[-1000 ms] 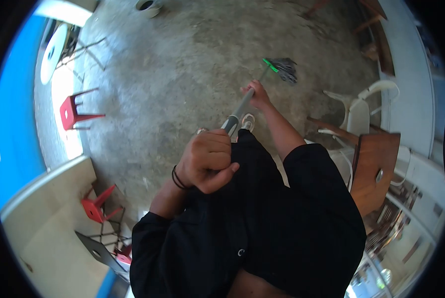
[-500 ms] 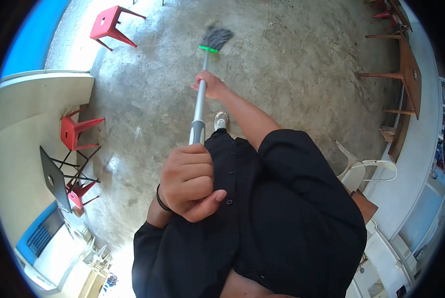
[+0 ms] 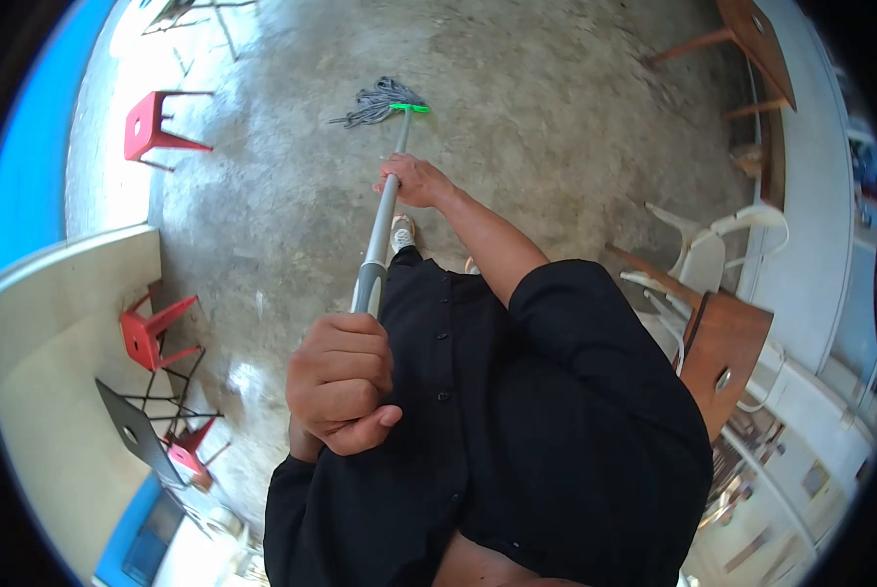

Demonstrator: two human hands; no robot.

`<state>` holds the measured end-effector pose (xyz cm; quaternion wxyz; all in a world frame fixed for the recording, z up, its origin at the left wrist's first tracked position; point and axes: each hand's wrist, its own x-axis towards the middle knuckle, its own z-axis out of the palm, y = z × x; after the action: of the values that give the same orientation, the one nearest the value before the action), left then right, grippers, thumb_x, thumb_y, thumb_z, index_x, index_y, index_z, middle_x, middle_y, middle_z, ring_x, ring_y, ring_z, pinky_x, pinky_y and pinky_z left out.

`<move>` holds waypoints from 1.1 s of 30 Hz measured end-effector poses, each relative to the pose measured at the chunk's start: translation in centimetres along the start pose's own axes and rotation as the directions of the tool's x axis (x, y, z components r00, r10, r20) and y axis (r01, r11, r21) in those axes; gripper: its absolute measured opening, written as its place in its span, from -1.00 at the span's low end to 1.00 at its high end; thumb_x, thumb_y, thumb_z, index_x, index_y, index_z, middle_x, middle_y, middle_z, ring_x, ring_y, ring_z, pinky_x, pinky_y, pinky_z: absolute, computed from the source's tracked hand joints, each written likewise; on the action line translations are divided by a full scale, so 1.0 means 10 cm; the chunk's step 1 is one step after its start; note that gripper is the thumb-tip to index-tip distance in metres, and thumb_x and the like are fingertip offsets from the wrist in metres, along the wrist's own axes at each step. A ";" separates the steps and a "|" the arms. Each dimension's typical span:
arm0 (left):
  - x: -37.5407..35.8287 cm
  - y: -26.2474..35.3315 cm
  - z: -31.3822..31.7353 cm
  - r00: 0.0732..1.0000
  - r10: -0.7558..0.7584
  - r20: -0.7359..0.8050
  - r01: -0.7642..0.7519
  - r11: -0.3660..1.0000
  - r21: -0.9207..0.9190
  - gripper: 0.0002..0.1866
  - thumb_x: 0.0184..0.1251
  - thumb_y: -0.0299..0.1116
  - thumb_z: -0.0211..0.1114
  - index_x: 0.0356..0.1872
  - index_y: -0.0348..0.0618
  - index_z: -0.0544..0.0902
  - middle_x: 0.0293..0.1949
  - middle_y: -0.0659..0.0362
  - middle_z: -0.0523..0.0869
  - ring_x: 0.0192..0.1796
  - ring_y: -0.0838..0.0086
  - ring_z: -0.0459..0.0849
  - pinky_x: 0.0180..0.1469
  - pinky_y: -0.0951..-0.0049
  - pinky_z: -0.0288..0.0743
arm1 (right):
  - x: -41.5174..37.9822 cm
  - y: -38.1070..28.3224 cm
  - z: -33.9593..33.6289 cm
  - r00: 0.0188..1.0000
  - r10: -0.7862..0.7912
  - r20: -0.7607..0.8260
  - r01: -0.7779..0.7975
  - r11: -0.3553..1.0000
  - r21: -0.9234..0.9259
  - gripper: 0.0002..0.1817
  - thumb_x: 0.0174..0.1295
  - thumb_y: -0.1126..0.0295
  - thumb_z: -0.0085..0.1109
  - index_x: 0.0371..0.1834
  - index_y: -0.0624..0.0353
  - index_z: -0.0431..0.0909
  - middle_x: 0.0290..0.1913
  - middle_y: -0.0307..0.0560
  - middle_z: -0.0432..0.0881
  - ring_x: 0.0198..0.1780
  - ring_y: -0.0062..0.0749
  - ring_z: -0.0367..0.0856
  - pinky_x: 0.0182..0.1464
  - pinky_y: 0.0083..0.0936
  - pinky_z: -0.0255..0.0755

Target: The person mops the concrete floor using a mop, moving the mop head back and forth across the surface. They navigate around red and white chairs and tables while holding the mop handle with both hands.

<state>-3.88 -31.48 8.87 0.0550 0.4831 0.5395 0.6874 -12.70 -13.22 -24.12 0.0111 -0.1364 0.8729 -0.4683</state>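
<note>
A mop with grey string strands (image 3: 372, 102) and a bright green clamp (image 3: 410, 108) rests on the concrete floor ahead of me. Its strands trail out to the left of the clamp. My left hand (image 3: 343, 383) is closed in a fist around the upper end of the grey mop handle (image 3: 381, 227), close to my body. Farther down the shaft, my right hand (image 3: 414, 181) wraps round it with the arm stretched forward. The handle's top end is hidden inside my left fist.
On the left are a red stool (image 3: 147, 128), another red stool (image 3: 145, 338) by the low wall (image 3: 67, 303), and a black folding table (image 3: 137, 430). A white chair (image 3: 703, 259) and wooden tables (image 3: 727, 347) line the right side. My shoe (image 3: 402, 233) shows below the mop.
The mop strands have swung from the upper right to the left of the clamp. My view has turned to the right, and my left fist sits slightly lower and farther left.
</note>
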 end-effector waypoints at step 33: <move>-0.51 -0.18 0.18 0.977 -0.148 0.153 0.159 0.986 -0.059 -0.59 0.05 -0.61 0.31 -0.75 -0.16 0.21 -0.73 0.17 0.28 -0.67 0.21 0.34 -0.47 0.20 0.20 | -1.76 0.63 -0.03 0.865 0.255 -0.433 -0.320 0.944 -0.084 -0.65 0.18 0.24 0.50 -0.43 0.14 0.46 -0.33 0.00 0.57 -0.15 0.04 0.53 -0.10 -0.08 0.46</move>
<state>-0.69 -32.52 4.24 0.1650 0.4874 0.5447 0.6622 2.79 -5.34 -31.02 -0.1159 0.0980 0.8988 -0.4113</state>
